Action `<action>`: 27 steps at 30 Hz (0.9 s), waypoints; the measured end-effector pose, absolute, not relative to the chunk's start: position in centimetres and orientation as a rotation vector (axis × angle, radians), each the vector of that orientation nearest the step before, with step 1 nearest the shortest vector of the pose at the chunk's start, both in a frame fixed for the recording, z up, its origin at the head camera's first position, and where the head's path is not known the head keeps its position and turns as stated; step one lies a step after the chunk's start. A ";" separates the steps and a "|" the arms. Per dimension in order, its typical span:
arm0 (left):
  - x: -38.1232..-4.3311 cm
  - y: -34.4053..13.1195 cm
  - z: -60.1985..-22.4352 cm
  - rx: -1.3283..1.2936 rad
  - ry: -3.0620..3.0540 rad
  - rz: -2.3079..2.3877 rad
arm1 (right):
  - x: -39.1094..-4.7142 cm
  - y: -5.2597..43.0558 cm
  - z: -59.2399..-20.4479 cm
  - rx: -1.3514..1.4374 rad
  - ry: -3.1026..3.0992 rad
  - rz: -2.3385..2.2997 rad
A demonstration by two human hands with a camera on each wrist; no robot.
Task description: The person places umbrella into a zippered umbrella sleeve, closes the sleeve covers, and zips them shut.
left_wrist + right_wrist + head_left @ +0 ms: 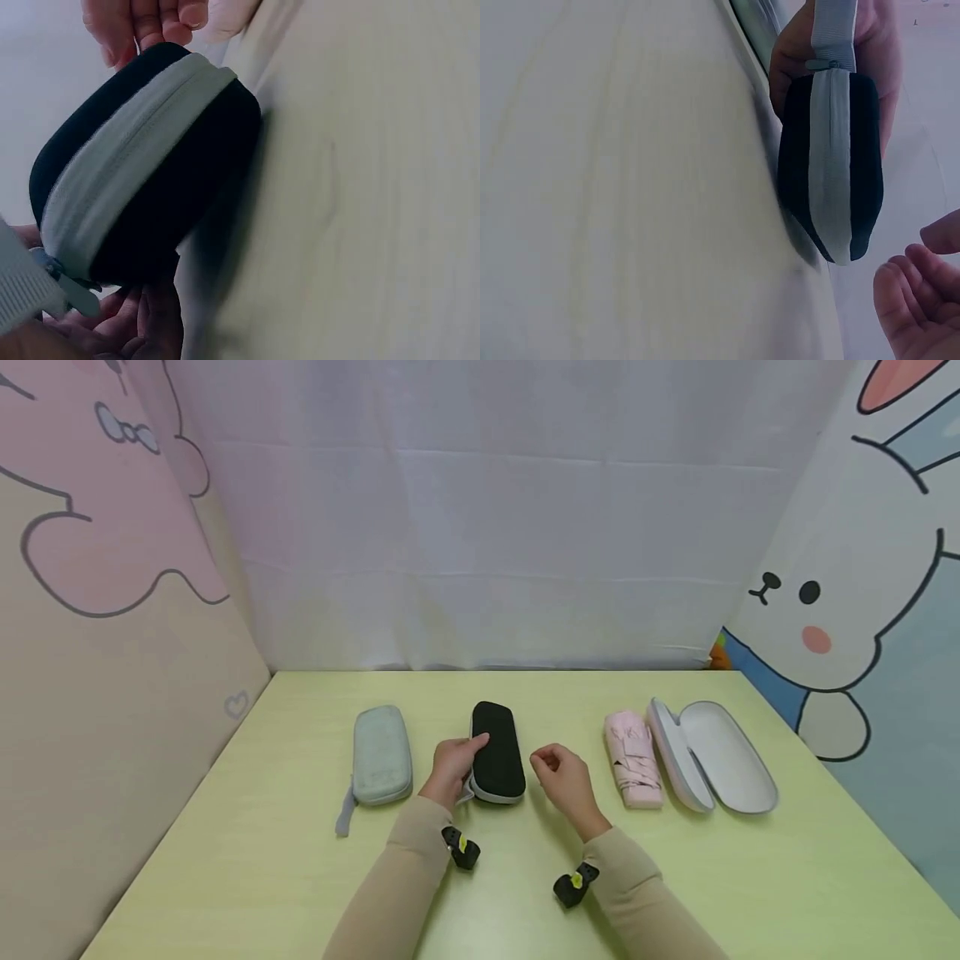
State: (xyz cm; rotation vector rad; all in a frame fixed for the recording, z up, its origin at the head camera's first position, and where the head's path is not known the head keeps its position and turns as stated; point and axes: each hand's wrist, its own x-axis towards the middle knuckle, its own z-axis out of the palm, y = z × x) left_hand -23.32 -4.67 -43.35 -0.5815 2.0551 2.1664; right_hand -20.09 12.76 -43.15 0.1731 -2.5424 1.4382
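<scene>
My left hand [448, 770] grips a black zip case [497, 756] by its left side, thumb on top. A pale zipper band [112, 161] runs round the case, and a light grey strap [834, 34] hangs at the zip pull. The zip looks closed. To the right of the case, apart from it, is my right hand [567, 785]. Its fingers are loosely bent and a gap shows between thumb and fingertips [919, 259] in the right wrist view; it holds nothing. Whether the case rests fully on the table cannot be told.
Left of the black case lies a pale green zip case [382, 756] with a grey strap [346, 810]. On the right lie a folded pink umbrella [634, 760] and an open hard case [731, 756] with a white inside. Printed curtains border the yellow-green table [247, 860].
</scene>
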 end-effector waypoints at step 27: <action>-21.3 3.2 -38.7 0.273 3.076 1.115 | -19.6 23.1 -39.8 0.002 -2.407 1.203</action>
